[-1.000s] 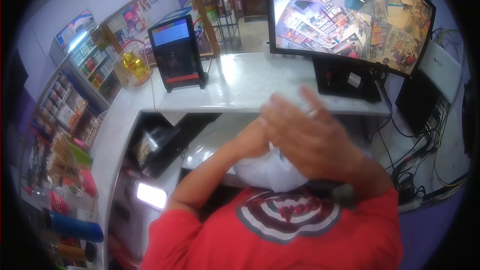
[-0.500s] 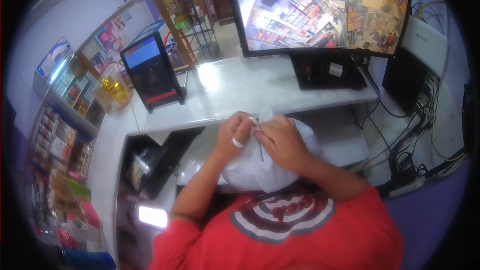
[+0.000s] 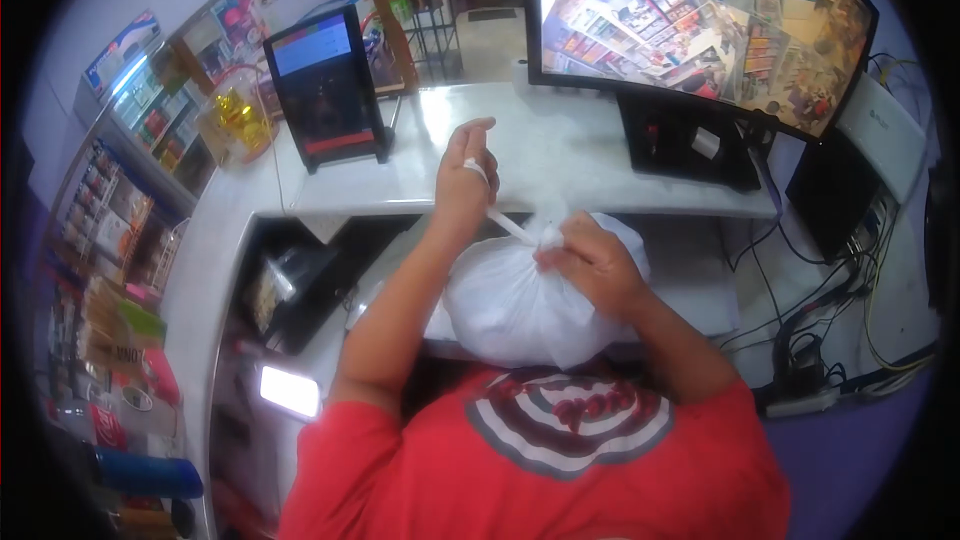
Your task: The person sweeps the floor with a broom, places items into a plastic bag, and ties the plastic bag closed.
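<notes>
A bulging white plastic bag (image 3: 525, 310) sits in front of my body at the counter's inner edge, its top gathered into a bunched neck. My right hand (image 3: 595, 262) is closed at that neck, thumb and fingers pinching the plastic. A narrow white strip (image 3: 512, 226) runs taut from the neck up to my left hand (image 3: 466, 178). That hand is raised to the upper left of the bag, fingers bent together, with a white band around one finger. Whether band and strip are one piece I cannot tell. The bag's contents are hidden.
On the counter (image 3: 450, 180) stand a tablet (image 3: 325, 90) and a large monitor (image 3: 690, 30) showing camera feeds. Cables (image 3: 800, 310) tangle at the right. A lit phone (image 3: 290, 391) lies at lower left. A blue cylinder (image 3: 150, 473) and packaged goods line the left side.
My left hand has moved up and away from the bag's neck, drawing the white strip taut. My right hand has shifted slightly right and down, staying at the neck. The camera view has turned a little.
</notes>
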The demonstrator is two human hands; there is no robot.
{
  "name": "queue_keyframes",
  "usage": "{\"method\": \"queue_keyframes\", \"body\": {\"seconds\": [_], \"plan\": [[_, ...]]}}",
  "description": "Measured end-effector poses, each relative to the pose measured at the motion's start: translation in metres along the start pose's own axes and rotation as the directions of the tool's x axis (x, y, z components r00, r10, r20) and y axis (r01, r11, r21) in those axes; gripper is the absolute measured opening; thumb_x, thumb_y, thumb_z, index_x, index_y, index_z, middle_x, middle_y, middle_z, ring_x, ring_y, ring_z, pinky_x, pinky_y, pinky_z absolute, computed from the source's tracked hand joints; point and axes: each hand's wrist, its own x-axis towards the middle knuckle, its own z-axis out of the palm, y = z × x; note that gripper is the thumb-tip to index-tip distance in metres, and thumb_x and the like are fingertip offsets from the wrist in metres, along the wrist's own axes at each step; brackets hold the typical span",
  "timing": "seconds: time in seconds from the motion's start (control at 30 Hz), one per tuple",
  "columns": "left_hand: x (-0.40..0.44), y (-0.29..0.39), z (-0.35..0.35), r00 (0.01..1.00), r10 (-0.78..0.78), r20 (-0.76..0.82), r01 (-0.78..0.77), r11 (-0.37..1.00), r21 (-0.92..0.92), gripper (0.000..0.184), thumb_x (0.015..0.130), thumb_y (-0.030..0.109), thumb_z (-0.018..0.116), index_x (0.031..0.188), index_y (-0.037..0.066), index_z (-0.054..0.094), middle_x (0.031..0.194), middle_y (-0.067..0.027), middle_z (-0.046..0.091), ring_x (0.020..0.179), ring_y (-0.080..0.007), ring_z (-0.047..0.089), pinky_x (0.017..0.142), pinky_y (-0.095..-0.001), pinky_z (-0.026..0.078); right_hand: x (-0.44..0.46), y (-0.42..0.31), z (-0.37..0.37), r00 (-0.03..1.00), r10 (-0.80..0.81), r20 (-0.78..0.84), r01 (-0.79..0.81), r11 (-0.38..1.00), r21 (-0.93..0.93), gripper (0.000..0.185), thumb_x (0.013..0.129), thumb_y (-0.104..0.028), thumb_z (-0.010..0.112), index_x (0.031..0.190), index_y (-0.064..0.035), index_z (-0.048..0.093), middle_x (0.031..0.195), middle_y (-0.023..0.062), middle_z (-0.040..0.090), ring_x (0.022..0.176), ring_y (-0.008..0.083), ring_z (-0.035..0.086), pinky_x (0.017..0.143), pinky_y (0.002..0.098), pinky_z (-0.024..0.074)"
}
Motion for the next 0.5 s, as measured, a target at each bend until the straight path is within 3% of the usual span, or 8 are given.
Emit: {"method": "queue_keyframes", "body": {"seconds": [0.07, 0.13, 0.3, 0.33, 0.4, 0.43, 0.47, 0.5], "plan": [[-0.008, -0.008, -0.008, 0.995, -0.09, -0.046, 0.089, 0.996, -0.028, 0.027, 0.101, 0.026, 0.039, 0.112, 0.006, 0.053, 0.056, 0.0052, 0.034, 0.045, -0.0051, 0.032, 0.039, -0.0216, 0.026, -0.012, -0.003, -0.005, 0.999, 0.024, 0.04, -0.023, 0.999, -0.034, 0.01, 0.083, -0.009, 0.063, 0.079, -0.001, 0.064, 0.074, 0.0088, 0.053, 0.076, 0.0225, 0.05, 0.07, 0.0319, 0.0408], [-0.027, -0.018, -0.027, 0.989, -0.128, -0.067, 0.134, 0.986, 0.096, 0.026, 0.101, 0.025, 0.04, 0.112, 0.006, 0.053, 0.057, 0.005, 0.034, 0.046, -0.0049, 0.033, 0.04, -0.022, 0.027, -0.021, -0.004, -0.009, 0.994, 0.052, 0.095, -0.04, 0.991, -0.126, 0.011, 0.085, -0.012, 0.063, 0.08, -0.0018, 0.064, 0.071, 0.0077, 0.056, 0.073, 0.0219, 0.05, 0.069, 0.0318, 0.0418], [-0.035, -0.036, -0.05, 0.992, -0.111, -0.055, 0.117, 0.985, 0.125, 0.025, 0.1, 0.024, 0.043, 0.109, 0.005, 0.055, 0.059, 0.0047, 0.037, 0.048, -0.0055, 0.036, 0.043, -0.0213, 0.03, -0.021, -0.005, -0.006, 0.99, -0.014, 0.139, 0.02, 0.999, -0.045, 0.012, 0.086, -0.012, 0.061, 0.08, -0.0013, 0.063, 0.071, 0.0076, 0.056, 0.071, 0.0222, 0.05, 0.068, 0.0314, 0.0419], [-0.036, -0.038, -0.057, 0.993, -0.095, -0.066, 0.102, 0.987, 0.121, 0.025, 0.1, 0.024, 0.043, 0.109, 0.005, 0.055, 0.059, 0.0047, 0.037, 0.048, -0.0055, 0.036, 0.043, -0.0213, 0.03, -0.021, -0.007, -0.006, 0.99, 0.081, 0.112, -0.081, 0.997, -0.002, 0.013, 0.086, -0.012, 0.06, 0.08, -0.0011, 0.063, 0.071, 0.0079, 0.056, 0.071, 0.0224, 0.05, 0.067, 0.0316, 0.042], [-0.039, -0.04, -0.076, 0.991, -0.134, 0.0, 0.127, 0.938, 0.321, 0.021, 0.097, 0.02, 0.046, 0.104, 0.005, 0.058, 0.061, 0.0036, 0.043, 0.05, -0.0059, 0.04, 0.045, -0.021, 0.034, -0.015, -0.01, -0.007, 0.963, 0.263, 0.063, -0.268, 0.959, 0.091, 0.013, 0.087, -0.011, 0.059, 0.08, -0.0006, 0.062, 0.071, 0.0084, 0.056, 0.071, 0.023, 0.05, 0.066, 0.0322, 0.042], [-0.038, -0.037, -0.085, 0.986, -0.163, 0.03, 0.136, 0.897, 0.421, 0.019, 0.096, 0.018, 0.048, 0.102, 0.005, 0.06, 0.062, 0.003, 0.046, 0.05, -0.0061, 0.042, 0.046, -0.0209, 0.035, -0.007, -0.011, -0.007, 0.967, 0.245, 0.064, -0.25, 0.964, 0.088, 0.013, 0.087, -0.011, 0.059, 0.08, -0.0006, 0.062, 0.071, 0.0084, 0.056, 0.071, 0.023, 0.05, 0.066, 0.0322, 0.042], [-0.039, -0.017, -0.093, 0.988, -0.151, 0.025, 0.127, 0.898, 0.422, 0.019, 0.096, 0.018, 0.048, 0.102, 0.005, 0.06, 0.062, 0.003, 0.046, 0.05, -0.0061, 0.042, 0.046, -0.0209, 0.035, 0.002, -0.012, -0.006, 0.94, 0.34, 0.042, -0.342, 0.936, 0.083, 0.012, 0.087, -0.011, 0.057, 0.082, -0.0006, 0.062, 0.074, 0.0093, 0.056, 0.072, 0.0234, 0.051, 0.067, 0.0325, 0.0422], [-0.046, 0.017, -0.099, 0.954, -0.238, 0.184, 0.125, 0.871, 0.475, 0.016, 0.092, 0.014, 0.05, 0.099, 0.004, 0.061, 0.064, 0.0015, 0.05, 0.052, -0.0062, 0.045, 0.047, -0.0207, 0.037, 0.009, -0.013, -0.004, 0.9, 0.436, 0.02, -0.436, 0.896, 0.082, 0.012, 0.087, -0.01, 0.055, 0.085, -0.0006, 0.062, 0.076, 0.0102, 0.056, 0.073, 0.0239, 0.053, 0.069, 0.0327, 0.0423]]}}
